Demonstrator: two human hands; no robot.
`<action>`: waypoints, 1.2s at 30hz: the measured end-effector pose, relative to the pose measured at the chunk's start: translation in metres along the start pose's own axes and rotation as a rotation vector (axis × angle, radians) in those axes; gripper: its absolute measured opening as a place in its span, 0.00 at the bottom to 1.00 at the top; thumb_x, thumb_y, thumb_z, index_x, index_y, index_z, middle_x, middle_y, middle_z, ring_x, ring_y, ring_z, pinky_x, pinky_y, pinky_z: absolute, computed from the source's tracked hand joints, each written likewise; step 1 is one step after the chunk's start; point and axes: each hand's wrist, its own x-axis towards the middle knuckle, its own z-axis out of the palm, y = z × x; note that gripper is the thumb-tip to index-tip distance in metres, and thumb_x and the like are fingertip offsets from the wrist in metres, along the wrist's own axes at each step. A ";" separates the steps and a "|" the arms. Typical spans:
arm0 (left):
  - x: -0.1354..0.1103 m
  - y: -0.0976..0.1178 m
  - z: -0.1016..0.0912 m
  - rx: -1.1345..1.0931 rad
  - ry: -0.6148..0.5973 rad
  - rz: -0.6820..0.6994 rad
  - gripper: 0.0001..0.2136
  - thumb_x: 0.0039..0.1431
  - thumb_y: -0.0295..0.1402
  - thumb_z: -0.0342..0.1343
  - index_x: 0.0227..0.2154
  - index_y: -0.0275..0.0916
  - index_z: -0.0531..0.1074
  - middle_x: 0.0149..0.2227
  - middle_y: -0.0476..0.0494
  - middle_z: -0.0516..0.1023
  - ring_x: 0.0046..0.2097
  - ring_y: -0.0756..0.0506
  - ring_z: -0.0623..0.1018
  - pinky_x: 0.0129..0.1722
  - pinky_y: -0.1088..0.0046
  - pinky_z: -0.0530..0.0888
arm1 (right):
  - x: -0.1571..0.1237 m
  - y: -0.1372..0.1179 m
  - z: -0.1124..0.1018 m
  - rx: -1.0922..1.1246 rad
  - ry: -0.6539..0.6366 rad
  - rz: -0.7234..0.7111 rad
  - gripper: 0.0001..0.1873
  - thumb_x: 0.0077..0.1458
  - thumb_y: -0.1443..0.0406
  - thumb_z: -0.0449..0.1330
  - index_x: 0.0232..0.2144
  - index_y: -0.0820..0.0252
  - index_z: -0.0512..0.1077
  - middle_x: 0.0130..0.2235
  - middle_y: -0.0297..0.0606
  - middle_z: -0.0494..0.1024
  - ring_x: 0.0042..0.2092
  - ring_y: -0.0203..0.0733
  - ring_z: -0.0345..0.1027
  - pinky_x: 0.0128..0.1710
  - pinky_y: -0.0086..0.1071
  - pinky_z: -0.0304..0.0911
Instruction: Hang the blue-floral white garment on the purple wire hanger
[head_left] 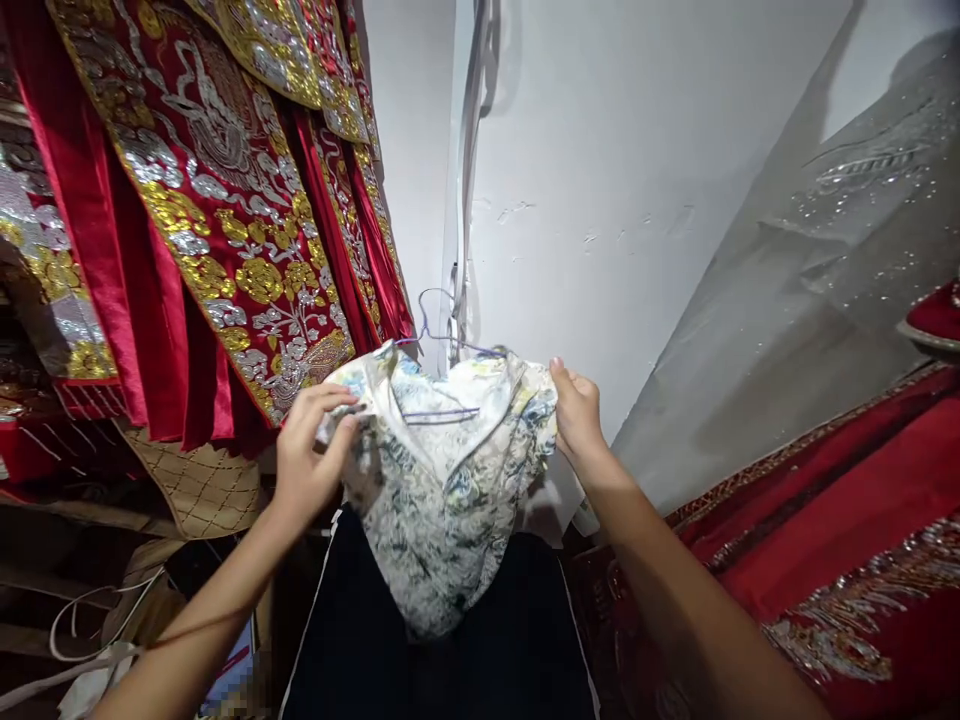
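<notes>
A pale floral garment with a V-shaped neckline (442, 520) hangs on a thin purple wire hanger (424, 325) in front of me, above my dark trousers. The hanger's hook points up, and its lower bar shows through the neck opening. My left hand (311, 445) is at the garment's left shoulder, thumb and fingers pinching the cloth. At the opposite shoulder, my right hand (579, 410) grips the sleeve edge, thumb up and fingers curled behind. Between the two hands the shoulders are spread wide.
Red costumes with gold and silver sequin embroidery (225, 200) hang at the left. A white wall (585, 150) stands ahead, with a vertical strip (461, 170) along it. Sheer sparkly fabric (787, 270) and red embroidered cloth (847, 520) fill the right side. Cords (71, 640) lie lower left.
</notes>
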 end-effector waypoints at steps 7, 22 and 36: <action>-0.073 -0.009 0.038 -0.002 -0.192 0.011 0.14 0.65 0.31 0.52 0.52 0.45 0.67 0.53 0.37 0.71 0.57 0.38 0.70 0.56 0.55 0.69 | -0.027 0.029 -0.051 -0.024 0.072 0.056 0.24 0.51 0.44 0.64 0.31 0.59 0.73 0.28 0.38 0.78 0.35 0.47 0.75 0.33 0.36 0.71; -0.133 -0.045 0.170 -0.410 -0.521 -0.534 0.12 0.55 0.41 0.61 0.36 0.39 0.72 0.30 0.48 0.74 0.27 0.48 0.72 0.29 0.71 0.69 | -0.029 0.077 -0.042 0.126 0.174 0.088 0.24 0.48 0.46 0.67 0.30 0.62 0.75 0.27 0.36 0.78 0.35 0.44 0.75 0.33 0.34 0.70; -0.127 -0.063 0.252 -0.439 -0.357 -0.679 0.16 0.54 0.45 0.59 0.35 0.35 0.77 0.27 0.45 0.77 0.30 0.46 0.75 0.31 0.73 0.66 | -0.019 0.067 -0.059 -0.072 -0.011 0.045 0.25 0.51 0.44 0.64 0.31 0.61 0.77 0.28 0.37 0.79 0.32 0.44 0.73 0.32 0.34 0.67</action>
